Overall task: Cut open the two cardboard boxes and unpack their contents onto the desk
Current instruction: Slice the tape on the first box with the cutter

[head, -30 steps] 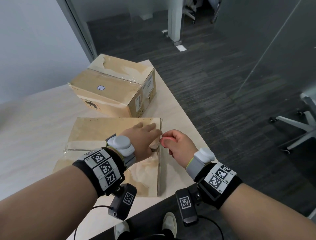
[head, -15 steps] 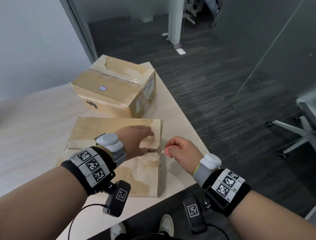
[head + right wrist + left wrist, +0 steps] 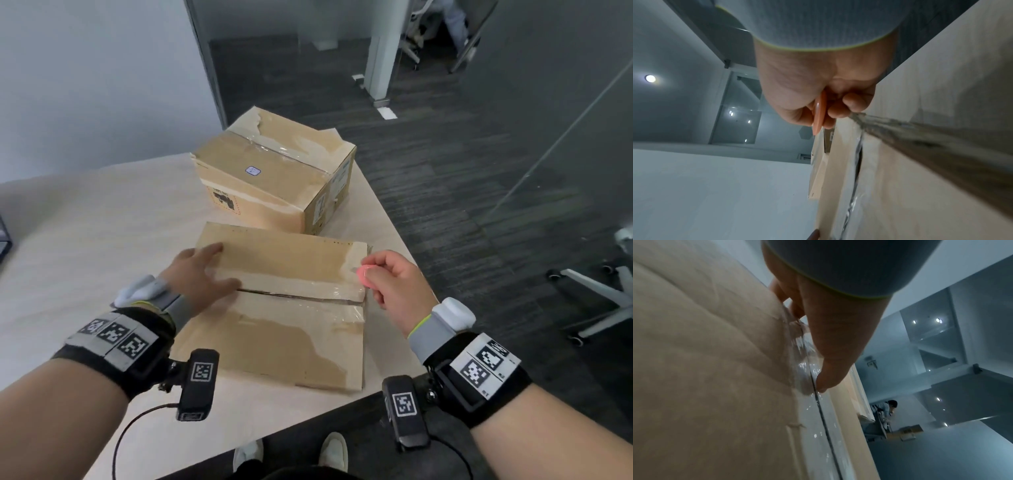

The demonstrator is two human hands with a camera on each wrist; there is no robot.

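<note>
A flat cardboard box (image 3: 284, 329) lies near me on the desk, with a clear-taped seam (image 3: 301, 296) across its top. My left hand (image 3: 205, 270) rests flat on the box's left part, fingers spread, and its thumb touches the seam (image 3: 819, 408) in the left wrist view. My right hand (image 3: 383, 279) pinches a small pink cutter (image 3: 363, 275) at the seam's right end. The right wrist view shows the cutter (image 3: 819, 113) between thumb and fingers, beside the box edge (image 3: 838, 154). A taller taped box (image 3: 274, 178) stands just behind the flat one.
The pale wooden desk (image 3: 102, 222) extends left; its right edge runs just past both boxes. A white office chair base (image 3: 599, 301) stands on the dark floor to the right. Glass partitions lie beyond. My shoes (image 3: 334, 452) show below the desk's front edge.
My left hand slid from the box's right end to its left part. The right hand, still pinching the cutter, stays at the seam's right end.
</note>
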